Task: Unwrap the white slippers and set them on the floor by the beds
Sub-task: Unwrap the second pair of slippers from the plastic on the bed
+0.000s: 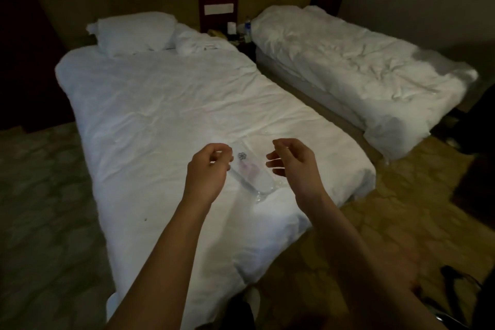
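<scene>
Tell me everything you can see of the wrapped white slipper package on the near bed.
The wrapped white slipper package is a long, flat white pack in clear shiny plastic, with a small dark flower-like emblem near its far end and a faint pink mark mid-length. It lies diagonally on the near white bed, between both hands, still wrapped. Whether the fingers touch it is unclear.

1 head-worn view looks forward and down over the near bed point(166, 104).
</scene>
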{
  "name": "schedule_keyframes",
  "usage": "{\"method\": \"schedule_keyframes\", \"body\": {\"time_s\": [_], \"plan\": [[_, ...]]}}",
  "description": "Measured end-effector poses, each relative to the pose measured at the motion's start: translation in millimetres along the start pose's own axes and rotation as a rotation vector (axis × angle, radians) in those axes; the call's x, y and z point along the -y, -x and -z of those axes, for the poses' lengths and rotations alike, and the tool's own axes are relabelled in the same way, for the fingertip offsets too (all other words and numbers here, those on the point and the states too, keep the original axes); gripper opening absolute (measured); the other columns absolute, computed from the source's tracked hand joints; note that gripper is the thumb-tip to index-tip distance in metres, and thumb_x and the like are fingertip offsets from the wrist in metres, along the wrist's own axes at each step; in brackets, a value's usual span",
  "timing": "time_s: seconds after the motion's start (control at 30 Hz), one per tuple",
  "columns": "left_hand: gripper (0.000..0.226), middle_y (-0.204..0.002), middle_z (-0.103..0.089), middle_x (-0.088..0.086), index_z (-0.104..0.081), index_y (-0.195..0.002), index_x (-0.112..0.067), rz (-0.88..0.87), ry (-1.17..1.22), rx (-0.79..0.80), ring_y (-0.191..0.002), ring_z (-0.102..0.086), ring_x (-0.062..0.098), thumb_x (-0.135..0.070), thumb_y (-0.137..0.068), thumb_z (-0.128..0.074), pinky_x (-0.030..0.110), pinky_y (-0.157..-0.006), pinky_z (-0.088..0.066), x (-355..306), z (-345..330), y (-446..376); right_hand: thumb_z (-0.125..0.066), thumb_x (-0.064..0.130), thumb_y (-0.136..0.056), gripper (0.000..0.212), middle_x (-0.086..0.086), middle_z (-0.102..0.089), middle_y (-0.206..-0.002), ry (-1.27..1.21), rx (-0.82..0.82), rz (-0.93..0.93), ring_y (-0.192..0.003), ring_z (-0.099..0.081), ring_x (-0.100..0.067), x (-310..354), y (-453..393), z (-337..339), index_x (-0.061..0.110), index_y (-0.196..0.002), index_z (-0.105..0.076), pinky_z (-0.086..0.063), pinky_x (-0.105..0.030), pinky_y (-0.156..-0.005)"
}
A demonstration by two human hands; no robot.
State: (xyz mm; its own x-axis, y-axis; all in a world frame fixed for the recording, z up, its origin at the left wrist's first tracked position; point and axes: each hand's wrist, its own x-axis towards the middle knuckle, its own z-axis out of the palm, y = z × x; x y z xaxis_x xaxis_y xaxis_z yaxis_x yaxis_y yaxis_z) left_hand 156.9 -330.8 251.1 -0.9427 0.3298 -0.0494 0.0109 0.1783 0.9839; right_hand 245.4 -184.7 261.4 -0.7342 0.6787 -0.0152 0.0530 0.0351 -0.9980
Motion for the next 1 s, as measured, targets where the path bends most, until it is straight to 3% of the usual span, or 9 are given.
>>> {"method": "schedule_keyframes", "body": {"time_s": [0.2,0.4,0.57,0.9,1.0], "plan": [[0.009,-0.095,-0.073,-0.002,-0.065,-0.089,-0.032,0.098,0.023,0.022,-0.085,-0.07,0.015,-0.028,-0.093,-0.058,0.027,-0.072,-0.051,23.1,-55.3,-58.4,-0.054,0.024,-0.097,0.019,-0.006,-0.072,-0.085,0.098,0.023,-0.07,-0.08,-0.072,-0.022,-27.7,-73.1,14.1,0.013,-0.108,-0.065,-0.055,-0.031,-0.07],[0.018,-0.102,-0.072,0.004,-0.066,-0.105,-0.019,0.206,0.005,-0.05,-0.09,-0.069,0.02,-0.029,-0.094,-0.057,0.037,-0.084,-0.055,42.7,-97.0,-127.5,-0.056,0.026,-0.096,0.012,-0.004,-0.074,-0.086,0.162,0.103,-0.143,-0.08,-0.073,-0.022,-56.4,-163.2,11.1,0.022,-0.101,-0.065,-0.058,-0.034,-0.073],[0.019,-0.107,-0.071,0.006,-0.067,-0.106,-0.018,0.264,-0.031,-0.101,-0.098,-0.067,0.025,-0.027,-0.095,-0.055,0.043,-0.091,-0.054,56.9,-119.9,-171.0,-0.055,0.027,-0.096,0.018,-0.004,-0.073,-0.09,0.203,0.154,-0.2,-0.083,-0.072,-0.022,-80.3,-218.1,11.8,0.017,-0.107,-0.065,-0.057,-0.03,-0.071],[0.029,-0.108,-0.07,0.005,-0.066,-0.114,-0.018,0.486,-0.116,-0.213,-0.1,-0.066,0.025,-0.033,-0.09,-0.058,0.046,-0.092,-0.054,127.4,-159.2,-189.9,-0.056,0.021,-0.095,0.022,-0.004,-0.07,-0.088,0.324,0.335,-0.372,-0.071,-0.068,-0.014,-159.0,-269.6,14.8,0.009,-0.113,-0.061,-0.053,-0.025,-0.063],[0.038,-0.116,-0.068,0.007,-0.059,-0.124,-0.018,0.592,-0.111,-0.27,-0.1,-0.066,0.023,-0.035,-0.09,-0.062,0.04,-0.089,-0.055,151.7,-177.5,-183.6,-0.057,0.023,-0.094,0.028,-0.009,-0.07,-0.099,0.374,0.397,-0.448,-0.073,-0.068,-0.016,-189.9,-279.9,18.2,0.009,-0.118,-0.059,-0.051,-0.026,-0.063]]}}
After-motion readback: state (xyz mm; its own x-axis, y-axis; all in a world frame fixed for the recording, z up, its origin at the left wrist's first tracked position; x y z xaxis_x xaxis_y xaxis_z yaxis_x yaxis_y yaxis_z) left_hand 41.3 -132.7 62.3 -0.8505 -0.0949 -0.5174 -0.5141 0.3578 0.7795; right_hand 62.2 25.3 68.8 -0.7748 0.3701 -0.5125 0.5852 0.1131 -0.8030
